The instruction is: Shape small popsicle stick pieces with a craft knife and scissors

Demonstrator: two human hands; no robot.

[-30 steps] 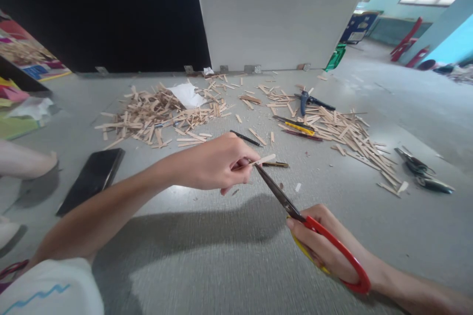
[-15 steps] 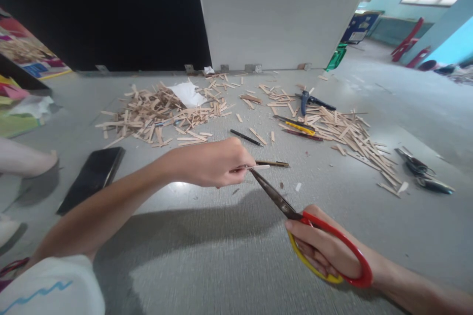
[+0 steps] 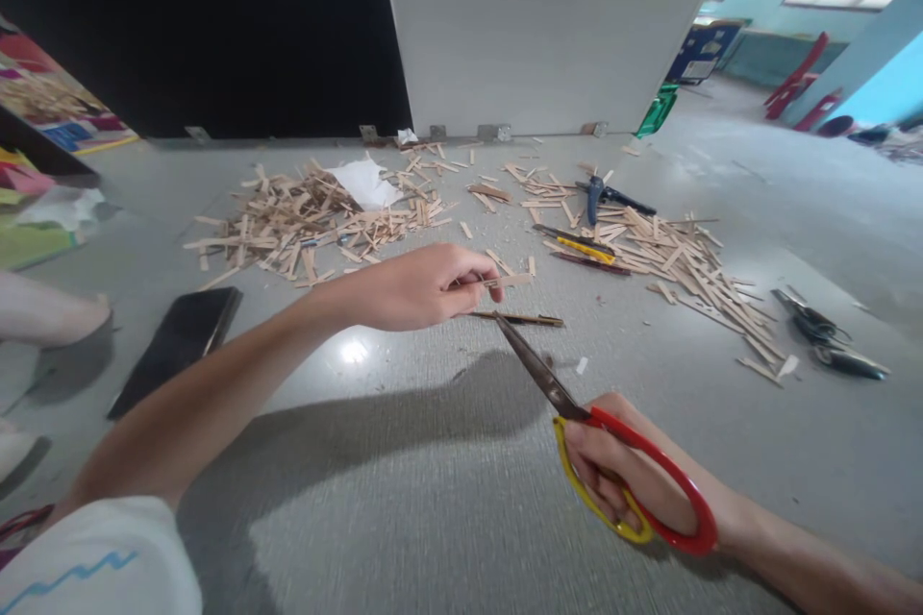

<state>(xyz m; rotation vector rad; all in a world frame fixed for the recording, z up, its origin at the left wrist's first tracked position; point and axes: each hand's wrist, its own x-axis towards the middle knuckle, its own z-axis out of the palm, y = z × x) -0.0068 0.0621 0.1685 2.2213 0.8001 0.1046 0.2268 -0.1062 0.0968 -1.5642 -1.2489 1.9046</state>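
My left hand [image 3: 439, 288] pinches a thin wooden stick [image 3: 516, 280] that juts out to the right of its fingertips. Low on the right, my right hand [image 3: 606, 461] grips scissors [image 3: 552, 389] with one red and one yellow handle loop. Their dark blades look closed, with the tip just below the left hand's fingers and apart from the stick. A slim dark pen-like tool [image 3: 530, 318] lies on the surface behind the scissor tip.
A heap of cut sticks [image 3: 288, 221] lies left, with white paper [image 3: 364, 183] on it; more sticks [image 3: 685, 259] spread right. Also around are dark blue pliers [image 3: 595, 197], a yellow cutter [image 3: 586, 250], dark-handled tools [image 3: 822, 332] and a phone [image 3: 177, 346]. Another person's limb [image 3: 50, 307] shows at left.
My left hand has risen slightly, its fingers now extended around the stick, which has moved up and away from the blades. The scissors have shifted only a little.
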